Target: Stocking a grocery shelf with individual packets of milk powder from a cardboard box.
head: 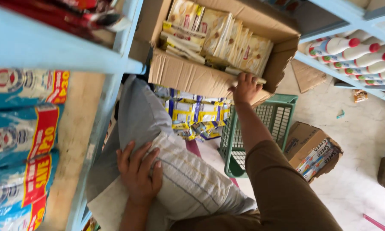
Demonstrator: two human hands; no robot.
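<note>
1. While the left hand [137,173] lies flat, fingers spread, on a white woven sack [188,184], the right hand [245,87] reaches well away from it to a cardboard box [188,77]. The two hands are far apart.
2. Left hand: palm down, pressing on the sack's top face; not closed round anything. The sack has thin blue and yellow stripes and rests against the front edge of the light-blue shelf unit [102,124], over a grey cloth-covered bulk [139,111].
3. Right hand: fingers curled over the near rim of the cardboard box at its right-hand corner, gripping the folded flap [261,92]. The arm wears a brown sleeve [282,188].
4. Cardboard box: open at the top, tilted towards the camera, filled with cream-and-yellow packets [226,38] standing on edge in rows. Its left side sits just beside the shelf upright.
5. Below the box: a heap of yellow, white and blue packets [196,115] on the floor.
6. Just right of that heap, under the right forearm: a green plastic basket [278,115] with mesh walls; what it holds cannot be made out.
7. Beside the basket's right wall: a smaller cardboard carton [305,141], open, with long wrapped packs showing at its mouth.
8. Left shelf: blue bags [21,145] with red-and-yellow bands, stacked at the shelf's left edge.
9. Upper right shelf: white bottles [359,55] with red caps, lying on their sides in a row.
10. Floor [363,128]: pale tile, with a flat piece of cardboard [305,75] near the right shelf's foot.
</note>
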